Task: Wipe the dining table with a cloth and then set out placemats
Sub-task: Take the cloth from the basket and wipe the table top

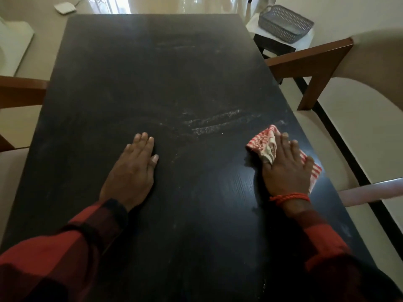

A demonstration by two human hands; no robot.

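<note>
The left hand [133, 168] lies flat on the table [152, 83], palm down, fingers together, gripping nothing; its placement suggests it braces the body while the other arm works. The right hand [287, 166] lies spread over the cloth [263, 142], fingers apart, pressing the cloth to the surface near the right edge. A flat palm, rather than a pinch, puts more of the fabric in contact with the top. The cloth is bunched, and red-and-white checks show beyond the fingers and beside the wrist. Past both hands, pale streaks [218, 125] cross the middle of the table, so that zone likely still needs wiping. Fainter marks lie farther on. A basket [283, 22] sits on a stand beyond the far right corner. No placemats are in view.
</note>
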